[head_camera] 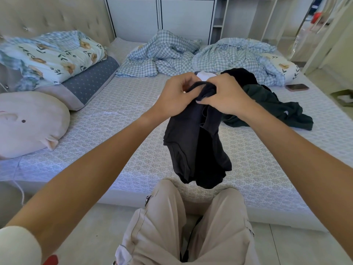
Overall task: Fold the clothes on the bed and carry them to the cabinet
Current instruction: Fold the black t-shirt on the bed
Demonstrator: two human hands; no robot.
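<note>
A black garment hangs in the air above the near part of the bed, bunched at its top. My left hand and my right hand both grip that bunched top edge, close together. Behind my hands a dark green garment lies crumpled on the mattress, with another black piece just beyond it. A white piece of cloth peeks out behind my fingers. White cabinets stand against the far wall.
A blue checked duvet is heaped across the far side. Floral and dotted pillows and a pink plush cushion sit at left. A phone lies at right. My beige trousers touch the bed's edge.
</note>
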